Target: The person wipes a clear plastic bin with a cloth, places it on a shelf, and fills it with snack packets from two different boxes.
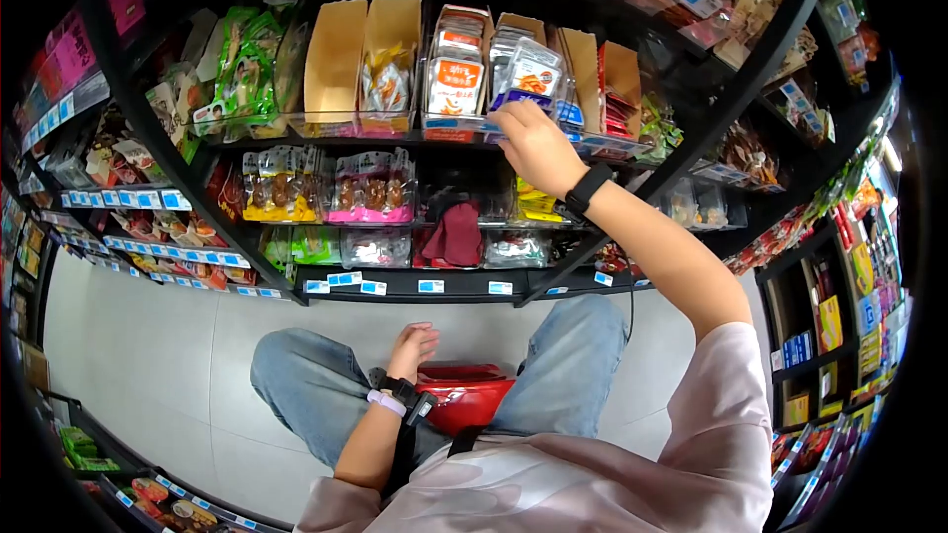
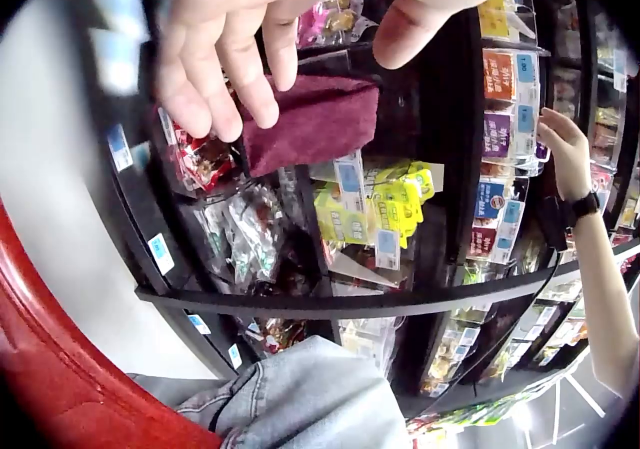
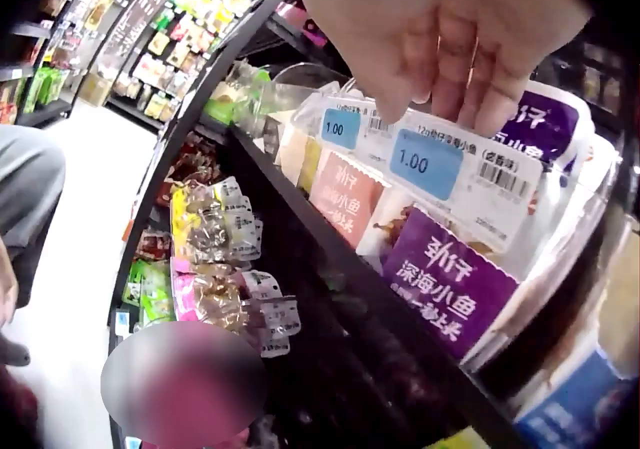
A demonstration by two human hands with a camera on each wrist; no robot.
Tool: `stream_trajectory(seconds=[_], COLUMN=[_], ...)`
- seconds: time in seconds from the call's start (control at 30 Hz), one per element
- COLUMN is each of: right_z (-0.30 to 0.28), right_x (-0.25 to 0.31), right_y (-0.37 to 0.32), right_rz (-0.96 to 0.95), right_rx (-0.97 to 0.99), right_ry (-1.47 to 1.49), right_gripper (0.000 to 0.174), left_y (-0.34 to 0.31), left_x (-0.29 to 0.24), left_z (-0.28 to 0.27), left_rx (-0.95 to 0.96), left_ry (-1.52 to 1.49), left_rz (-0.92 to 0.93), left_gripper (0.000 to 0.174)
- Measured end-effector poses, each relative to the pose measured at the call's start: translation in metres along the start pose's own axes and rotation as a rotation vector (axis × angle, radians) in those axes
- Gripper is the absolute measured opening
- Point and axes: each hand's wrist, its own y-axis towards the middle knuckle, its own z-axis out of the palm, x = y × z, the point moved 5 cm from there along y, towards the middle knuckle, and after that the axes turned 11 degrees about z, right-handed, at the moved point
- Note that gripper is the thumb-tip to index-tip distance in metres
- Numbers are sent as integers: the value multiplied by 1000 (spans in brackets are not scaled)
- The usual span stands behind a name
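Note:
My right hand (image 1: 538,143) reaches to the upper snack shelf, its fingers curled at the lower end of a white-and-purple snack packet (image 1: 531,75). That packet leans forward in front of a row of similar pouches. In the right wrist view, curled fingers (image 3: 470,74) sit just behind the price tags (image 3: 430,164), with the purple part of the packet (image 3: 540,124) beside them. My left hand (image 1: 412,347) hovers above my lap, holding nothing, its fingers loosely extended. From the left wrist view it overlaps a maroon cloth (image 2: 315,124) lying on the lower shelf.
A carton of orange-and-white pouches (image 1: 456,79) stands left of the packet. Bagged snacks in yellow (image 1: 279,188) and pink (image 1: 371,188) fill the shelf below. A slanted black post (image 1: 731,69) runs near my right forearm. A red bag (image 1: 459,403) rests between my knees.

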Motion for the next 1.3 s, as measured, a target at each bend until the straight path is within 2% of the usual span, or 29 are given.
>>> stream_trajectory(seconds=[0.13, 0.2, 0.27, 0.3, 0.8, 0.93, 1.0, 1.17, 1.3], right_z=[14, 24, 38, 42, 44, 41, 42, 50, 55], right_x=[-3, -6, -14, -18, -20, -12, -6, 9, 3], right_y=[14, 19, 24, 27, 21, 28, 33, 39, 35], right_rz=[36, 68, 226, 270, 283, 285, 308, 214, 236], right_rx=[-1, 58, 207, 216, 40, 89, 185, 155, 148], right_ry=[-21, -1, 95, 87, 104, 91, 24, -53, -58], right_gripper=[27, 22, 17, 15, 14, 14, 19, 19, 15], left_y=[2, 4, 5, 5, 4, 3, 4, 6, 7], left_x=[0, 1, 2, 2, -4, -3, -2, 2, 4], left_z=[0, 0, 1, 3, 15, 11, 10, 6, 4], left_rx=[0, 4, 15, 14, 51, 36, 28, 20, 18], left_ry=[-2, -2, 4, 1, 5, 9, 11, 5, -6], left_rz=[1, -7, -22, -25, -35, -24, -27, -26, -28], left_gripper=[29, 29, 30, 30, 29, 28, 28, 27, 27])
